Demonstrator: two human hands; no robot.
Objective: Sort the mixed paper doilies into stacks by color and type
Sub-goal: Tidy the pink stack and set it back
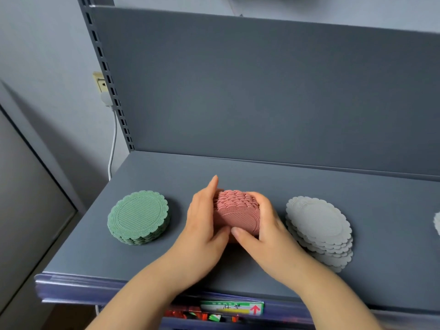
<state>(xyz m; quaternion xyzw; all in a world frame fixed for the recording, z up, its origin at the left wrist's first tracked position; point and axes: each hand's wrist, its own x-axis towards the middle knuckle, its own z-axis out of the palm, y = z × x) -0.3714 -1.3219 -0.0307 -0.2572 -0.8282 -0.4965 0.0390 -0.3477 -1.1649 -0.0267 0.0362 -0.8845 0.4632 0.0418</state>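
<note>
Head view: the person's two bare hands meet at the middle of a grey shelf [238, 167], with three stacks of doilies in a row across it.
Pink stack [234, 215]: held between both hands at the centre and tipped so that its face turns toward the camera; its far edges are fanned out of line.
Left grip [202, 225]: pressed against the stack's left side, fingers fairly straight, thumb at the near edge.
Right grip [264, 222]: fingers curled over the stack's right rim, thumb tucked at the near edge beside the left thumb.
Green stack [139, 216]: lies flat to the left, well apart from the hands, with its edges neatly aligned.
Pale grey stack [317, 220]: lies to the right, just beside the right wrist, and slumps toward the shelf's front edge.
Shape and texture: round sheets with scalloped lace rims and a ribbed embossed centre.
Handling: probably light and thin. Single sheets would bend and tear easily, and the sheets slide over one another.
Where to hold: judged best at opposite rims, squeezing gently inward to square the edges.
Risk: too hard a squeeze could crumple the scallops.
Far right: part of another pale doily [437, 222] shows at the frame's edge.
</note>
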